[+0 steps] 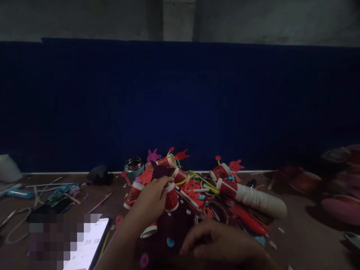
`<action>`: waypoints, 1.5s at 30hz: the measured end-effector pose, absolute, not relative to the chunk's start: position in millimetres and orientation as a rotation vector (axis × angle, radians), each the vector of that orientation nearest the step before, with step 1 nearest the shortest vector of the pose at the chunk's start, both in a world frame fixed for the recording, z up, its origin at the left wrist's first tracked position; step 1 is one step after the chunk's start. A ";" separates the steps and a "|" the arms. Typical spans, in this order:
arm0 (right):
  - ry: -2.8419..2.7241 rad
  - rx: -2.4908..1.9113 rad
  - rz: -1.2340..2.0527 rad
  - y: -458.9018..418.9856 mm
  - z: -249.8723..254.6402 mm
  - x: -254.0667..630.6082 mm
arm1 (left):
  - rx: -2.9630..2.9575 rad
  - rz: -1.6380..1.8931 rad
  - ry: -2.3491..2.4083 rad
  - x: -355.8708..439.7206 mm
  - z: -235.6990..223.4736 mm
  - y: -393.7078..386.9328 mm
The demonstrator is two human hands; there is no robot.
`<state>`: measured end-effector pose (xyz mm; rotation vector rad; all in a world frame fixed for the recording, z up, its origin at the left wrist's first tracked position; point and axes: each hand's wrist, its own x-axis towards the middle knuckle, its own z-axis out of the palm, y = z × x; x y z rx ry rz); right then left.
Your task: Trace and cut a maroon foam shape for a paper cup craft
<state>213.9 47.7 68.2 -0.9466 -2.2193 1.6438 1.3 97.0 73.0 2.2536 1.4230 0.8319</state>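
Note:
My left hand (152, 198) is closed around the upper part of a red paper cup (171, 198), whose white rim faces down. Against that cup's top shows a dark purple paper cut-out with pointed ears (159, 170). More red cups with paper animal heads crowd round it, one (133, 193) just left of my fingers. My right hand (210, 240) hovers over the near side of the table, fingers loosely bent and apart, with nothing visible in them. Beyond it lie a roll of tape (216, 212) and red paper scraps (194, 185).
A stack of paper cups (258, 198) lies on its side at right. At the back stands an open teal flask (134, 168). A lit phone (94, 240) rests at near left. Scissors (9, 217) and straws lie far left. A blue wall (180, 105) bounds the table.

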 end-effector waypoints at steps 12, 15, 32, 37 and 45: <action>-2.479 -1.789 0.278 83.1 8.1 173.7 | 2.281 0.829 1.442 1.2 75.5 96.7; -2.454 -1.766 0.216 85.4 -4.9 165.6 | 2.288 0.821 1.440 1.8 76.1 96.2; -2.590 -1.746 0.304 90.2 5.7 193.0 | 2.285 0.779 1.430 3.9 71.2 97.7; -2.675 -1.569 0.373 85.6 7.9 192.8 | 2.316 0.653 1.461 9.4 69.4 96.3; -2.635 -1.666 0.390 92.4 -2.8 196.9 | 2.498 0.401 1.483 23.3 60.8 95.2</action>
